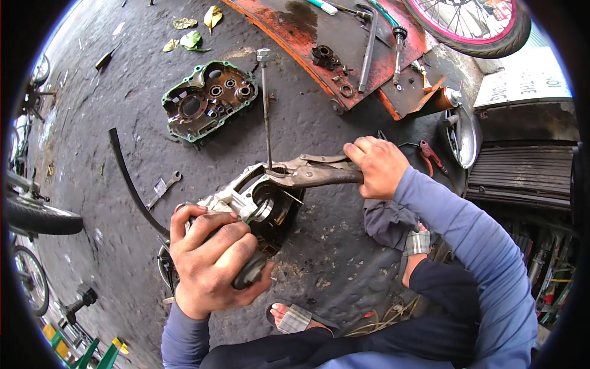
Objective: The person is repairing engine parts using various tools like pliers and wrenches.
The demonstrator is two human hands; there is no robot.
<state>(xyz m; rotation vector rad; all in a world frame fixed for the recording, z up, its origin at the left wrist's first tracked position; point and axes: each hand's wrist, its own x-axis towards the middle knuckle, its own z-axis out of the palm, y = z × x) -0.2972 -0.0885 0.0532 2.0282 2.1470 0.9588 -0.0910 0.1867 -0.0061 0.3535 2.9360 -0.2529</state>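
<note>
Head view: the engine casing (247, 198) is sitting at the centre of the frame, between your two hands. It is showing bare metal and dark, grimy inner walls, so it is probably handling as heavy and rigid, with any oily patches turning slippery. Its thick outer walls are offering the soundest hold; the flat upper rim is looking easiest to nick. The long bolt (267, 117) is rising above the casing toward the top of the frame; being slender, it is likely giving less resistance to side load.

Your left hand (215, 261), lower left of centre, is curling its fingers over the casing's near end. Your right hand (378, 167), right of centre, is wrapping round the handles of the locking pliers (319, 174). Their jaws are meeting the bolt's foot; how firmly they are biting, you cannot tell from here.
</note>
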